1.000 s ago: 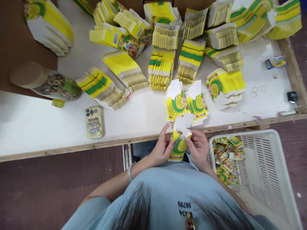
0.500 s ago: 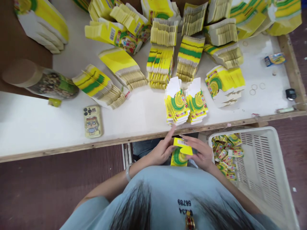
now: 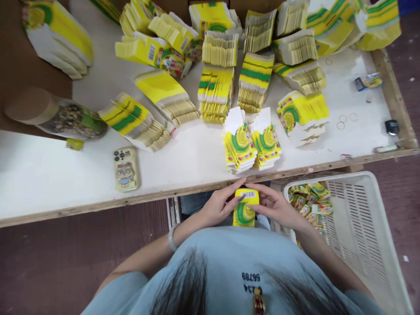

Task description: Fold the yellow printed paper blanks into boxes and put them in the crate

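A small yellow and green carton [image 3: 244, 215] with a barcode at its top end is between my hands, just in front of the table edge. My left hand [image 3: 220, 205] grips it from the left, thumb laid across the face near the barcode. From the other side my right hand [image 3: 274, 206] closes on it, with its thumb on the face and the fingers bent over the top corner. Just beyond my fingertips, two stacks of flat printed cartons, a left stack [image 3: 241, 146] and a right stack [image 3: 266, 142], lie at the table's front edge.
More bundles of flat cartons [image 3: 252, 76] cover the back of the table. A phone [image 3: 126, 169] and a jar [image 3: 78, 117] are on the left. A white plastic basket [image 3: 377, 210] holding several small packs stands below the table at right. Rubber bands [image 3: 341, 121] lie nearby.
The carton's raised barcode flap is now folded down flat against its top. My left thumb has come onto the face, and my right hand has shifted its grip. The view has tilted slightly.
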Demonstrator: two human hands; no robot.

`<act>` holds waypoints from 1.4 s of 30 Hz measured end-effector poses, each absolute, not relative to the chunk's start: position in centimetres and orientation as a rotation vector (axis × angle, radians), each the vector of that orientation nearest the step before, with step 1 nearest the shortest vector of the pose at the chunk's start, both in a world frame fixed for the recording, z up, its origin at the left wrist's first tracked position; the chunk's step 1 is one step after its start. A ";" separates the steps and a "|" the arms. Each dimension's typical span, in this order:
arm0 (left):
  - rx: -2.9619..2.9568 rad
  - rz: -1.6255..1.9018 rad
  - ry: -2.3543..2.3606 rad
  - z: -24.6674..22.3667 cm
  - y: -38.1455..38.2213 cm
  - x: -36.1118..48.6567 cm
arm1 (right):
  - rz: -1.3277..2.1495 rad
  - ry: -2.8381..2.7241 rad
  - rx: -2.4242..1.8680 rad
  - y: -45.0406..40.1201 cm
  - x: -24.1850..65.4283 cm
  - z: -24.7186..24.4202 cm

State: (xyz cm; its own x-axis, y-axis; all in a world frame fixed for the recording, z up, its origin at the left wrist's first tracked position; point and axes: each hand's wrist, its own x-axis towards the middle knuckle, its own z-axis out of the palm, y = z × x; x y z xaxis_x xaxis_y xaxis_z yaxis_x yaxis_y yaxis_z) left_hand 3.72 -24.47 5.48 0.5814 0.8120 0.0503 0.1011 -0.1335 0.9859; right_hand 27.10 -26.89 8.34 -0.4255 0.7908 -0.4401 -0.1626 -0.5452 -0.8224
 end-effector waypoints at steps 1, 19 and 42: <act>1.638 0.729 0.787 5.3 -24.6 3.7 | 2.050 -0.933 -1.127 -26.9 27.1 8.2; 2.168 0.690 1.492 4.0 0.2 7.5 | -0.083 -1.904 -2.504 -31.3 41.6 10.7; 1.937 1.450 0.637 8.4 -15.4 7.0 | 0.307 -1.642 -1.296 -19.2 22.5 8.3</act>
